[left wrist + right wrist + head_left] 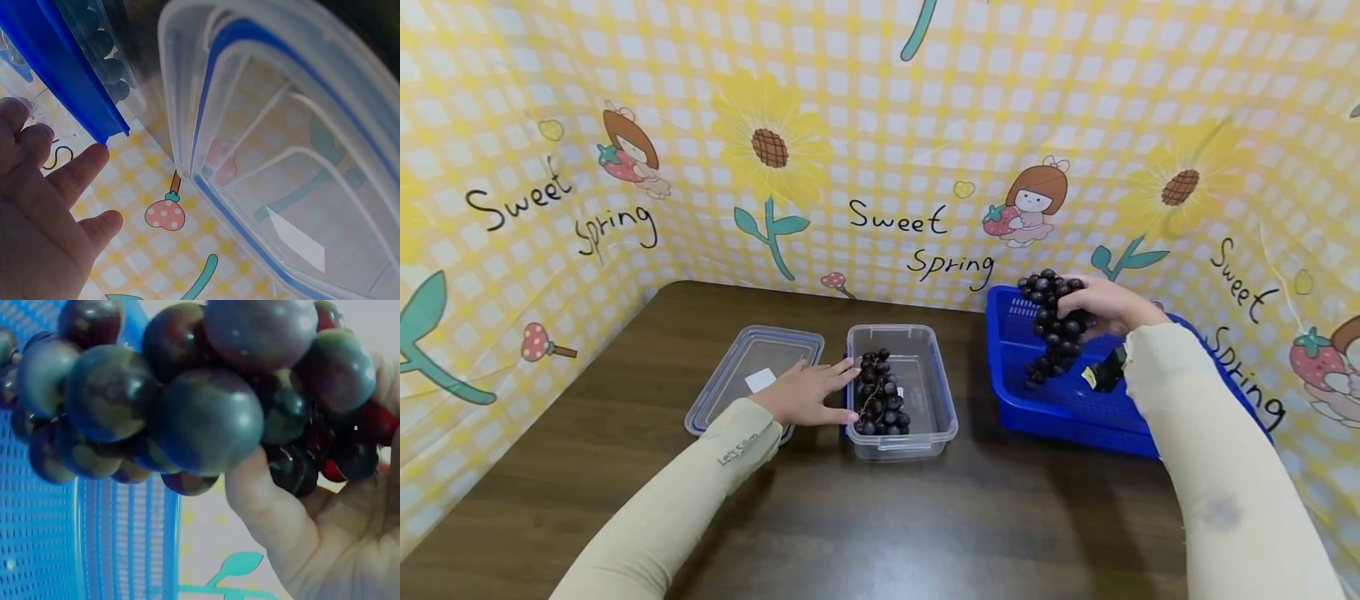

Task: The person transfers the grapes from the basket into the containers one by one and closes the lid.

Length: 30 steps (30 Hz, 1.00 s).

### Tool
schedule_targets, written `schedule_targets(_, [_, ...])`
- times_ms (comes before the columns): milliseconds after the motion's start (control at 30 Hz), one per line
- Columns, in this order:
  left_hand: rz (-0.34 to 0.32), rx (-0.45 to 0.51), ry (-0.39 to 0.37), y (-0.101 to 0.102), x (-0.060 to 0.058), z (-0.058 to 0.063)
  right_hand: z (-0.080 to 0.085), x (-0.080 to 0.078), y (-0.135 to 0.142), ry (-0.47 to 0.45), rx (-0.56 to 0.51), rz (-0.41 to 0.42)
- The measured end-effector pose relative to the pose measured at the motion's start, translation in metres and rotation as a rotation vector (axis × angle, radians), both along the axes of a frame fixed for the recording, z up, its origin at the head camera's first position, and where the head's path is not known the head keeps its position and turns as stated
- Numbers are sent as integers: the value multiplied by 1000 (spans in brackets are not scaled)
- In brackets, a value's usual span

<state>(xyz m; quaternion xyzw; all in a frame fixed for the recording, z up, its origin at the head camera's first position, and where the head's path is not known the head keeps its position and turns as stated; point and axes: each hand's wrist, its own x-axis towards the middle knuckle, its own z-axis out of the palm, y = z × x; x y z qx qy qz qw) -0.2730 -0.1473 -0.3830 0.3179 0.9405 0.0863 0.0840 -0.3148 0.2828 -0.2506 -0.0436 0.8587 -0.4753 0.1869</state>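
Above the blue basket [1000, 392], my right hand [1108, 307] grips a bunch of dark grapes [1054, 329] that hangs down over its left part. The right wrist view shows my thumb pressed against the grapes [209, 422]; the other fingers are mostly hidden. My left hand [808, 392] has its fingers spread, with the fingertips at the left rim of a clear plastic container [928, 417]. Inside that container, along its left side, lies another bunch of dark grapes [880, 400]. In the left wrist view the fingers reach a blue side flap [75, 81] of the container.
Left of the container, partly under my left hand, lies a clear lid [718, 375] with a blue seal and a white label. The brown table [820, 517] meets a yellow checked cloth [865, 158] at the back and sides. A black device [1107, 371] sits at my right wrist.
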Motion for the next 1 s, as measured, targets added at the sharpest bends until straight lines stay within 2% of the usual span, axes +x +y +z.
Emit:
schedule_targets(200, [-5,7,-2,-1,1,0,6,8,-19,1,-160,-66])
schedule_targets(467, [-7,4,11,-1,-1,1,23,15,-47,15,-179,-53])
schedule_targets(600, [-14,7,13,-1,-2,0,29,19,-61,25,-223,-48])
schedule_targets(1000, [0,14,-2,0,-1,-1,21,25,-109,35,-324,-51])
